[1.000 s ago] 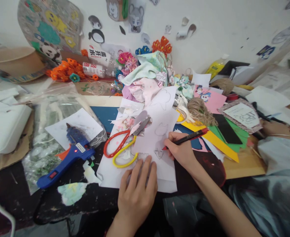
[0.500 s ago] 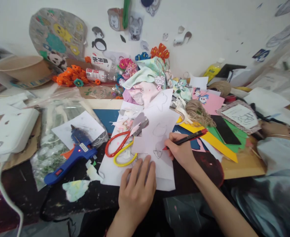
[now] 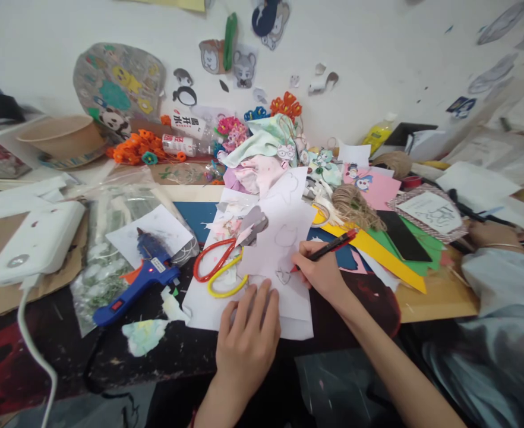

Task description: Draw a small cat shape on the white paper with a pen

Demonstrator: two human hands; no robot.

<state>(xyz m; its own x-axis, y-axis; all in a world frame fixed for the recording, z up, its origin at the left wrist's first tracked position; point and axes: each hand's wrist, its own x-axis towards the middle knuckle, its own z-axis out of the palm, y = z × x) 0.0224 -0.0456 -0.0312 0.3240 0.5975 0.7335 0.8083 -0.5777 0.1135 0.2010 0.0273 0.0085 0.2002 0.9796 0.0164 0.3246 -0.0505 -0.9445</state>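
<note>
My right hand (image 3: 319, 270) grips a black pen (image 3: 333, 245) with a red tip and red end, its point touching a white sheet of paper (image 3: 266, 252). Faint outlines are drawn on that sheet, among them a small drawing (image 3: 283, 276) right by the pen tip. Flat on the lower part of the paper lies my left hand (image 3: 248, 333), fingers stretched out and holding nothing. Just beyond its fingertips are scissors (image 3: 212, 261) with one red and one yellow handle loop, resting on the papers.
To the left lie a blue glue gun (image 3: 137, 291), a plastic bag (image 3: 95, 267) and a white power box (image 3: 34, 241). Fabric scraps (image 3: 262, 148) are heaped behind the paper. On the right are twine (image 3: 355, 207), a black phone-like slab (image 3: 404, 235) and another person's sleeve (image 3: 498, 297).
The camera view has shifted slightly, so the scene sits a little differently in frame. The pen has moved slightly left over the small drawing. My left hand stays on the paper.
</note>
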